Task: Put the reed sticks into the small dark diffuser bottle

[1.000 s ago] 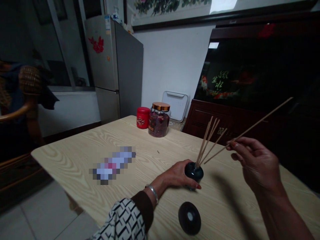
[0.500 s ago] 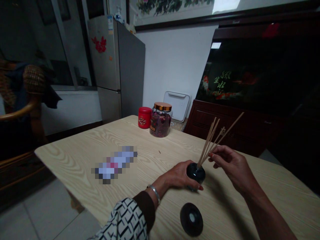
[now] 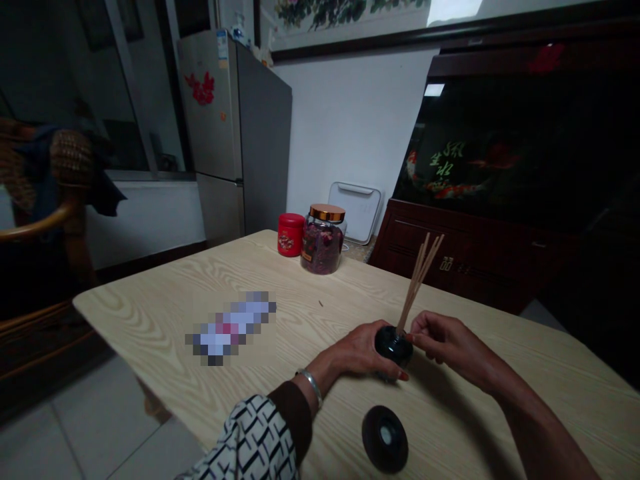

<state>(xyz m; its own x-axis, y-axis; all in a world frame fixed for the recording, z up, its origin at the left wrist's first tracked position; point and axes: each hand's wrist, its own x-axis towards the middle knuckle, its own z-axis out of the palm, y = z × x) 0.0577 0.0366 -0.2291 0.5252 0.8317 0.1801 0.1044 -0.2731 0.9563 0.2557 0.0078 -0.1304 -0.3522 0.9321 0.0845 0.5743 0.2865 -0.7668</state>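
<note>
right grip [image 3: 441,337] has lowered; left grip [image 3: 361,351] partly hides dark bottle [image 3: 393,345].

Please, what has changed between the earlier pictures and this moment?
The right hand moved left and down to the neck of the dark bottle. The stick it held out at right now seems gathered among the other sticks; whether the hand has let go is unclear. The left hand still holds the bottle; the black disc stays on the table.
</note>
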